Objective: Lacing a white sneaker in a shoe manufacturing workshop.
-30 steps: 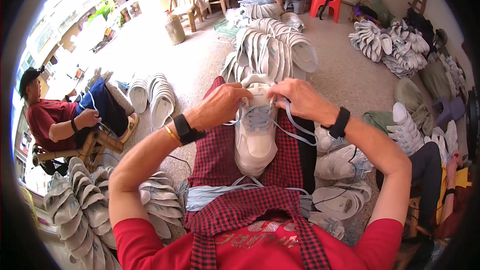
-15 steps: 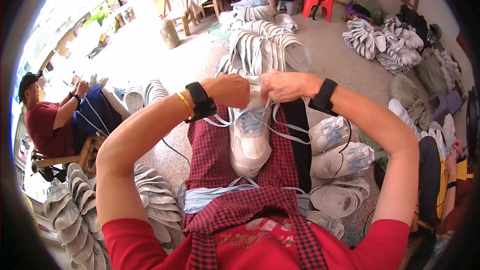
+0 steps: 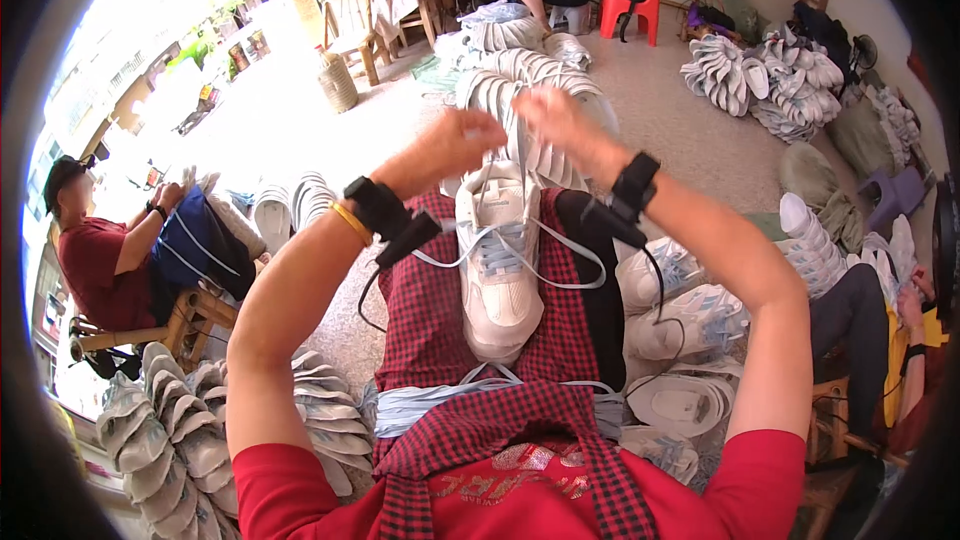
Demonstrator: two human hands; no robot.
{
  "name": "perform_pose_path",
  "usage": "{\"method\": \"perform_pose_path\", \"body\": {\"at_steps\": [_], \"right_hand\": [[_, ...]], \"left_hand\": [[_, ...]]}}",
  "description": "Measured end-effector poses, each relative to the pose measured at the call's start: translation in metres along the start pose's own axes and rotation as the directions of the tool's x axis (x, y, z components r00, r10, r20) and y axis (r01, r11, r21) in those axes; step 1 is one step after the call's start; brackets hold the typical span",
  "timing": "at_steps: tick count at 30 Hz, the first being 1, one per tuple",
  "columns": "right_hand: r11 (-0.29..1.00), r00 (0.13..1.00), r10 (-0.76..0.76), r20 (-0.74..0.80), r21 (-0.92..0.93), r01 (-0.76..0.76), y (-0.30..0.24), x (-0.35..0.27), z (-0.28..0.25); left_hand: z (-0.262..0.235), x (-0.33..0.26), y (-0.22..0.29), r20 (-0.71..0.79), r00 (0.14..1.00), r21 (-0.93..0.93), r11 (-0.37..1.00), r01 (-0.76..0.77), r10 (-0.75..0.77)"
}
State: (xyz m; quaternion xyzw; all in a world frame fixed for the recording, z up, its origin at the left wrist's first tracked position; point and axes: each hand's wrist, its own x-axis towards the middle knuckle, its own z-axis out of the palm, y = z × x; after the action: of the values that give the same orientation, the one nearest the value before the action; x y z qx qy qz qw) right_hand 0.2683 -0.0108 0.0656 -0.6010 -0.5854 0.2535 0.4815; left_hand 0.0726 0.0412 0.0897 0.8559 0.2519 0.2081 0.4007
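Observation:
A white sneaker (image 3: 500,315) with light-blue lacing rests on my lap, its toe toward me. Above its heel end my right hand (image 3: 572,135) is raised, fingers pinched on a shoelace (image 3: 516,135) that runs up from the shoe. My left hand (image 3: 445,152) is a little lower and to the left, its fingertips closed on a lace end beside the upper eyelets. Both hands are slightly blurred. Loose lace loops (image 3: 575,250) hang out on either side of the shoe. A bundle of pale-blue laces (image 3: 425,414) lies across my checked apron (image 3: 420,330).
Rows of white shoe uppers (image 3: 485,90) stand ahead of me and more uppers (image 3: 165,440) at my left. Laced sneakers (image 3: 690,320) lie at my right. A person (image 3: 110,250) sits at the left, others at the right and far back. A red chair (image 3: 632,8) stands behind.
My right hand has risen away from the shoe, drawing the lace upward. My left hand has lifted slightly, and the shoe's opening is now uncovered.

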Motion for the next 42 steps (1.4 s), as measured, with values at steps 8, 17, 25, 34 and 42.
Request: {"method": "perform_pose_path", "body": {"at_steps": [8,17,25,34,42], "right_hand": [[0.882,0.879,-0.464,-0.109,0.031,0.470,-0.101,0.046,-0.034],[0.751,0.737,-0.660,-0.142,-0.131,0.647,-0.164,0.048,-0.041],[0.106,0.504,-0.709,0.494,-0.632,0.768,-0.092,-0.054,0.004],[0.259,0.653,-0.562,0.508,-0.642,0.722,-0.014,-0.082,-0.037],[0.639,0.818,-0.532,0.221,-0.529,0.558,0.047,-0.113,-0.073]], "left_hand": [[-0.055,0.033,0.074,-0.441,0.839,-0.142,0.899,-0.415,0.318],[-0.089,0.035,0.102,-0.099,0.913,-0.048,0.914,-0.402,0.396],[-0.077,0.025,0.095,-0.161,0.950,-0.453,0.835,-0.312,0.267],[-0.095,-0.063,-0.030,-0.352,0.860,0.322,0.910,-0.261,0.370],[-0.061,-0.146,-0.158,-0.368,0.677,-0.653,0.696,0.300,-0.637]]}}
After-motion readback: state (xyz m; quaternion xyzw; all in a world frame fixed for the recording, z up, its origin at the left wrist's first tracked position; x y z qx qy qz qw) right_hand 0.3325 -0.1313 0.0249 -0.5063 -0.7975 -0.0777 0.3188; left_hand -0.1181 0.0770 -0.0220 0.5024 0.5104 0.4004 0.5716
